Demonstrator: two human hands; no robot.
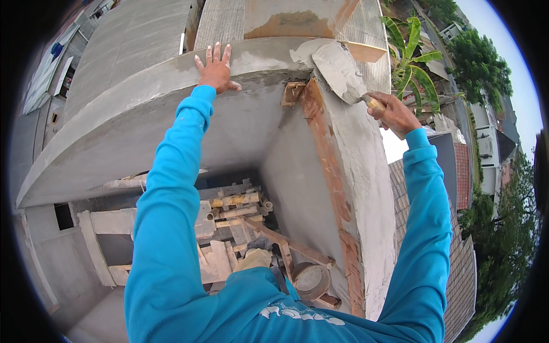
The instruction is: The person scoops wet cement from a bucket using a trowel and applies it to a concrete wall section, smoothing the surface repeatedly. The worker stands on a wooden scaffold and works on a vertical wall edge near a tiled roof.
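My left hand (216, 73) rests with spread fingers on top of the grey cement wall (143, 80), holding nothing. At the wall's corner, my right hand (394, 113) is closed round the wooden handle of a trowel (338, 71). Its broad blade is coated in wet grey mortar and lies over the corner, so I cannot tell how firmly it touches. A darker patch of mortar (304, 51) shows beside the blade. Along the right-hand wall's inner edge runs a mortar-stained wooden board (331, 166), with a small wood block (292, 94) near its top end.
Below me, inside the walls, are stacked planks and bamboo poles (235, 200) and a round bucket (311, 280). Corrugated roofing (126, 51) lies beyond the far wall. To the right are a tiled roof (460, 274), a banana plant (413, 63) and trees.
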